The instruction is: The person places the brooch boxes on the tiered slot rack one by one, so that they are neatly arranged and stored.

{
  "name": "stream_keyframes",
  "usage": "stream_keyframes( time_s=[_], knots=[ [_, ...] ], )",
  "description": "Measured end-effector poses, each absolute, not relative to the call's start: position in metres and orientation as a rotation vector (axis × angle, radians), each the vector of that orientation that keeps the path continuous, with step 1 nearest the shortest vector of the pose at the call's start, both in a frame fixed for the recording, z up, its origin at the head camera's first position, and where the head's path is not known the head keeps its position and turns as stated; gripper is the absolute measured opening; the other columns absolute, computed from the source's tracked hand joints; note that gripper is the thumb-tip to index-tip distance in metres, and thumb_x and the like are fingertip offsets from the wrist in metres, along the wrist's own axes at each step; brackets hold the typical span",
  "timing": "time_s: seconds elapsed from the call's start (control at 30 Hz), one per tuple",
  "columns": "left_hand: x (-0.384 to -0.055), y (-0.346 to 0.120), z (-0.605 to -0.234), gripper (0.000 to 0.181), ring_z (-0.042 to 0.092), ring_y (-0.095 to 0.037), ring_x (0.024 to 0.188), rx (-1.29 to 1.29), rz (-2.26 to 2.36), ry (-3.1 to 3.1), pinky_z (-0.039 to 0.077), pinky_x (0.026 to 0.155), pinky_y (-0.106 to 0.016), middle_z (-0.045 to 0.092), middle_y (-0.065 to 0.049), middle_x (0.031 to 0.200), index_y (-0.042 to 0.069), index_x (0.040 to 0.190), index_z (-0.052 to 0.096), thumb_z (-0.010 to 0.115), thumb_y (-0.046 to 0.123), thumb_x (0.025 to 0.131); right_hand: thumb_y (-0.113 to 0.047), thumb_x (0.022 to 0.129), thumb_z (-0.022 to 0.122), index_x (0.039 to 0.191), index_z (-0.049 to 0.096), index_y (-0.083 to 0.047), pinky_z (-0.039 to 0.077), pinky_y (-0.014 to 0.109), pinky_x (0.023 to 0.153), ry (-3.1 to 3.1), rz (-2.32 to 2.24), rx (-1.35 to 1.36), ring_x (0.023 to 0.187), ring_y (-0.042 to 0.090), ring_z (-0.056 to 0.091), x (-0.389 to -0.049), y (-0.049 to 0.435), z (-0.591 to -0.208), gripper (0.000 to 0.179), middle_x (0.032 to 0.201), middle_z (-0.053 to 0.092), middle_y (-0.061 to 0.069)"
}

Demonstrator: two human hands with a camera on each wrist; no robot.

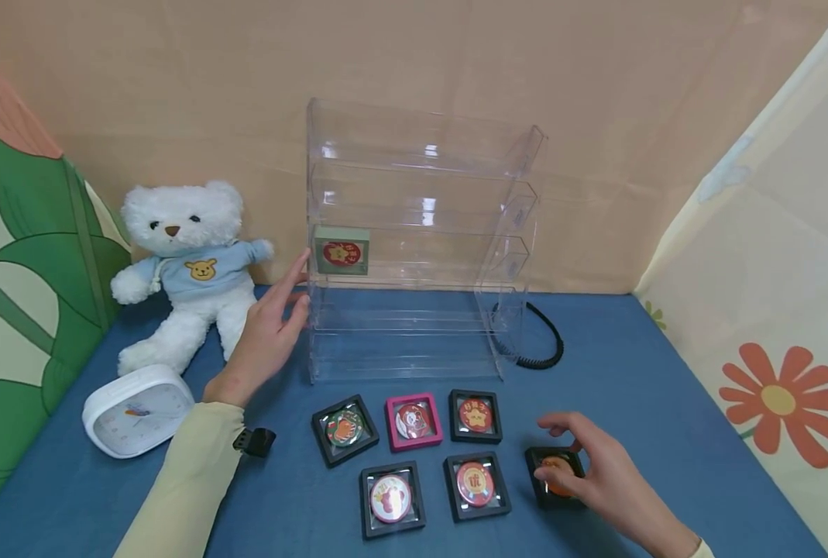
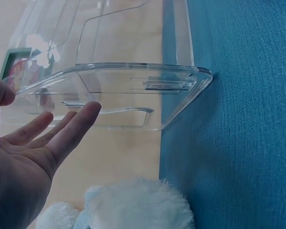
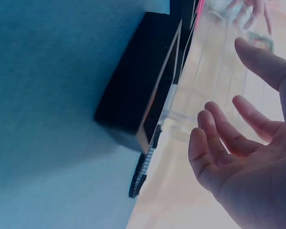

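A clear acrylic tiered rack [image 1: 414, 139] stands at the back of the table. My left hand [image 1: 267, 333] is at its left side with fingers extended, fingertips right at the side panel; the left wrist view shows the palm and spread fingers [image 2: 78, 131] beside the clear edge. On the rack's left side sits a green-framed case [image 1: 342, 266] with a red round badge. My right hand [image 1: 605, 469] hovers with loosely bent fingers over a black-framed case [image 1: 539, 459] holding an orange badge. In the right wrist view, a gap separates the hand from that black case [image 3: 133, 76].
Several framed badge cases lie in front of the rack, among them a pink one [image 1: 414, 422] and a black one [image 1: 476, 487]. A white teddy bear [image 1: 200, 271] and white clock [image 1: 138, 411] are at left. A black coiled cord [image 1: 546, 360] lies by the rack's right side.
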State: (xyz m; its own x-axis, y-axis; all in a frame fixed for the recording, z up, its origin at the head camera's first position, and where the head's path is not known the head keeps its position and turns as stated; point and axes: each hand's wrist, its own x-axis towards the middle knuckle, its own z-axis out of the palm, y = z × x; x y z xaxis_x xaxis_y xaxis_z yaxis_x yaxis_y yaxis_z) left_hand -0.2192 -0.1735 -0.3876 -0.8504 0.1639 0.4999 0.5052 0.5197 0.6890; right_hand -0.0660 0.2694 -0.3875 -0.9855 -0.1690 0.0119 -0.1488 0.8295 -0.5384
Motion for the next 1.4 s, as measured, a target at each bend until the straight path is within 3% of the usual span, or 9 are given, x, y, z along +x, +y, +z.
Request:
stream_keyframes(
  time_s=[0.23,0.63,0.97,1.4],
  knots=[
    [-0.219,-0.174,-0.387,0.067,0.062,-0.037,0.11,-0.549,-1.247,-2.393,0.055,0.079,-0.054,0.05,-0.02,0.145,0.038,0.162,0.02,0.048,0.012,0.107,-0.035,0.079,0.088,0.13,0.06,-0.016,0.048,0.032,0.072,2.985,-0.827,-0.174,0.095,0.017,0.051,-0.06,0.282,-0.391,0.061,0.119,0.062,-0.001],
    [-0.22,-0.173,-0.388,0.066,0.06,-0.039,0.119,-0.562,-1.273,-2.379,0.055,0.081,-0.055,0.048,-0.019,0.147,0.038,0.162,0.02,0.047,0.012,0.107,-0.037,0.075,0.09,0.14,0.055,-0.014,0.041,0.027,0.068,2.925,-0.868,-0.245,0.091,0.012,0.048,-0.049,0.318,-0.406,0.077,0.125,0.056,0.004],
    [-0.219,-0.173,-0.387,0.066,0.059,-0.039,0.118,-0.558,-1.252,-2.388,0.053,0.082,-0.057,0.049,-0.021,0.146,0.038,0.163,0.02,0.047,0.013,0.108,-0.042,0.076,0.088,0.147,0.047,-0.011,0.04,0.03,0.067,2.708,-0.939,-0.156,0.094,0.019,0.046,-0.053,0.343,-0.418,0.088,0.131,0.049,0.011],
    [-0.219,-0.173,-0.386,0.067,0.06,-0.038,0.118,-0.563,-1.261,-2.383,0.055,0.08,-0.055,0.048,-0.019,0.147,0.036,0.163,0.02,0.047,0.011,0.107,-0.038,0.082,0.084,0.146,0.049,-0.009,0.035,0.032,0.061,2.638,-0.927,-0.216,0.09,0.022,0.043,-0.062,0.348,-0.425,0.078,0.116,0.044,0.011]
  ],
)
